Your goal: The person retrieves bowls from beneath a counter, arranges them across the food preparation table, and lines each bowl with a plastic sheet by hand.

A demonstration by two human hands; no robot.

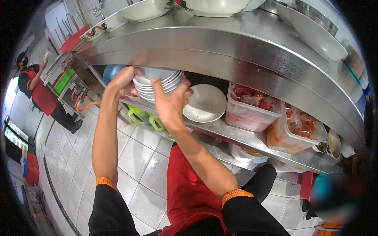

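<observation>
A stack of several white dishes [151, 74], plates or shallow bowls, tilts at the front of the shelf under the steel counter. My left hand [125, 82] is closed on its left edge, with some fingers hidden behind the dishes. My right hand [172, 100] grips the right side, its thumb across the front and its fingers around the rims. Just right of the stack, a large round white dish [205, 104] lies on the steel shelf [244, 137]. Whether the stack touches the shelf I cannot tell.
Right along the shelf stand two plastic tubs [254, 114] [293, 133] with bagged red and orange food. The counter edge [220, 47] overhangs my hands; white bowls [216, 7] sit on top. Green items [139, 116] lie below. Another person [39, 88] stands far left.
</observation>
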